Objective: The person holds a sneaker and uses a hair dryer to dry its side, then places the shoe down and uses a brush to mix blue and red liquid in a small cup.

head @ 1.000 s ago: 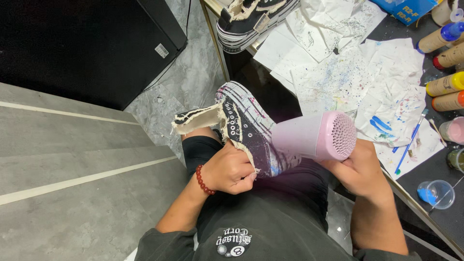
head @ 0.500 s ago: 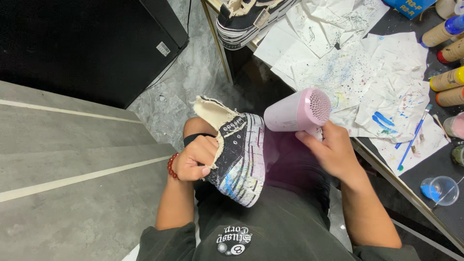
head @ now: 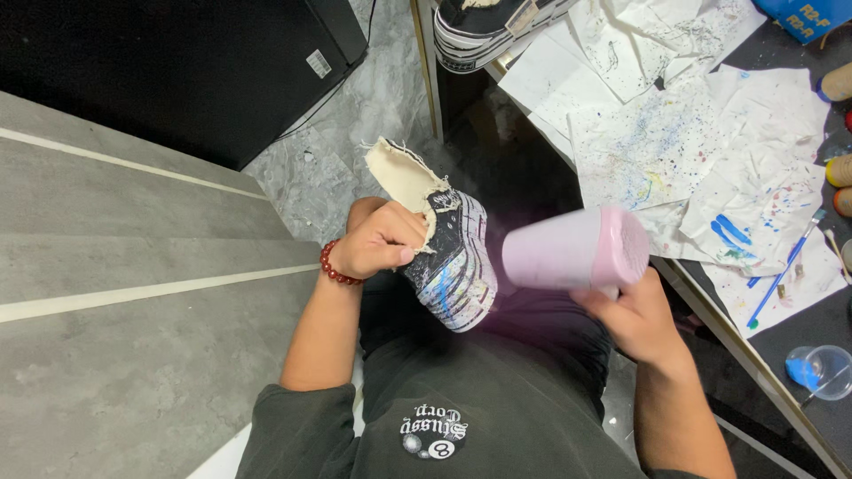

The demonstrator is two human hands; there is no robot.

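Note:
My left hand (head: 380, 241), with a red bead bracelet at the wrist, grips a black high-top shoe (head: 451, 263) by its cream canvas collar. The shoe is splattered with white and blue paint and hangs over my lap, sole side turned to the right. My right hand (head: 632, 316) holds a pink hair dryer (head: 568, 250) by its handle. The dryer's nozzle points left at the shoe, a short gap away.
A dark table (head: 799, 355) on the right carries paint-spattered white paper (head: 674, 142), a blue brush (head: 781, 270), a clear cup with blue paint (head: 818, 371) and paint bottles (head: 836, 84). Another black shoe (head: 484, 27) sits at the table's far end. A black cabinet (head: 160, 62) stands left.
My left hand has turned the shoe so its painted side faces the dryer and lifted it slightly. The dryer has swung from pointing away to pointing left at the shoe.

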